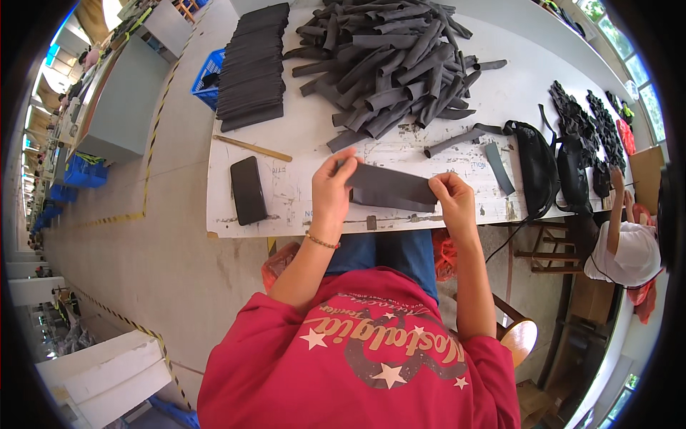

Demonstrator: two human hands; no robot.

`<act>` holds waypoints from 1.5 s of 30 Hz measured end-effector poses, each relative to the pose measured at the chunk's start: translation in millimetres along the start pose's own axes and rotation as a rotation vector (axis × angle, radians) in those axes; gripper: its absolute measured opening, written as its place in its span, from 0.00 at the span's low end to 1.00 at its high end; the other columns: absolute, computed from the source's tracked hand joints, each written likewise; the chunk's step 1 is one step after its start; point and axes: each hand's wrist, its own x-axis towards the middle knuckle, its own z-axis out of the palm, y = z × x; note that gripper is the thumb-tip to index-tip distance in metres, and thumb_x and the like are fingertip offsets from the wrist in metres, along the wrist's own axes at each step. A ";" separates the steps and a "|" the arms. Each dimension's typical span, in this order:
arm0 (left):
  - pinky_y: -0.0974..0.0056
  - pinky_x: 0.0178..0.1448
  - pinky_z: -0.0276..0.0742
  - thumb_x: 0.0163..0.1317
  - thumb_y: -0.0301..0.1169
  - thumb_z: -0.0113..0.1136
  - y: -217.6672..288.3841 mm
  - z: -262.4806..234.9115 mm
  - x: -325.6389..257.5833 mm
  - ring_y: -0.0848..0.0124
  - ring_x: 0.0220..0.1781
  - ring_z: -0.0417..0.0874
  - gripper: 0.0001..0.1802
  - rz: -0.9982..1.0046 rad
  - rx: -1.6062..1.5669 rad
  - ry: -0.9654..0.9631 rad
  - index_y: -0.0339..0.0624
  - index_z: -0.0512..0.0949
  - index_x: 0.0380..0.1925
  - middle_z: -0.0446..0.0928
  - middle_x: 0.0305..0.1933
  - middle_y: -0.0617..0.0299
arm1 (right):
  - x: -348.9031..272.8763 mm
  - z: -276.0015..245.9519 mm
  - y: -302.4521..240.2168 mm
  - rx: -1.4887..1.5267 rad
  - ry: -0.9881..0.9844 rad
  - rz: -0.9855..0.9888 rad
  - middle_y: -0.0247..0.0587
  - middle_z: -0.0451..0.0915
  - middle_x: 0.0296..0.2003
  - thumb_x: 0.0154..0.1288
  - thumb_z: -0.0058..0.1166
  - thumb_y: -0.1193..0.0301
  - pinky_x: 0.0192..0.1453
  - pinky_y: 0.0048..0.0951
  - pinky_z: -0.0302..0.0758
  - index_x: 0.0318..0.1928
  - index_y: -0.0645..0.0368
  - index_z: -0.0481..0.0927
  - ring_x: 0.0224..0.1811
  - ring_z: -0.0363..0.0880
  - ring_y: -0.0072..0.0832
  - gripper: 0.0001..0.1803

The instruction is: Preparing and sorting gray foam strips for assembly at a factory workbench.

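Note:
A dark grey fabric piece [391,187], flat and folded or tube-like, is stretched between my two hands above the table's near edge. My left hand [333,187] grips its left end, thumb on top. The right end is pinched between thumb and fingers of my right hand [454,201]. Beyond them lies a big loose heap of similar dark rolled pieces [400,61]. At the far left of the table, flat dark pieces form a neat overlapping stack [251,68]. A single rolled piece [454,141] rests apart, to the right of the heap.
On the white table [293,207] lie a black phone [248,190], a wooden stick [252,148] and a grey-green strip [499,169]. A black bag [536,168] sits at right, near dark piles [575,121]. A blue basket [207,79] stands beyond the left edge. Another person [625,247] sits at right.

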 end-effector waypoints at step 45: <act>0.56 0.42 0.79 0.60 0.30 0.62 -131.9 130.5 107.8 0.56 0.37 0.84 0.05 0.546 1.136 -0.513 0.40 0.78 0.31 0.82 0.35 0.52 | 90.1 -154.0 99.8 -1.611 0.016 -0.310 0.51 0.80 0.39 0.60 0.52 0.78 0.49 0.38 0.79 0.44 0.65 0.76 0.46 0.79 0.45 0.11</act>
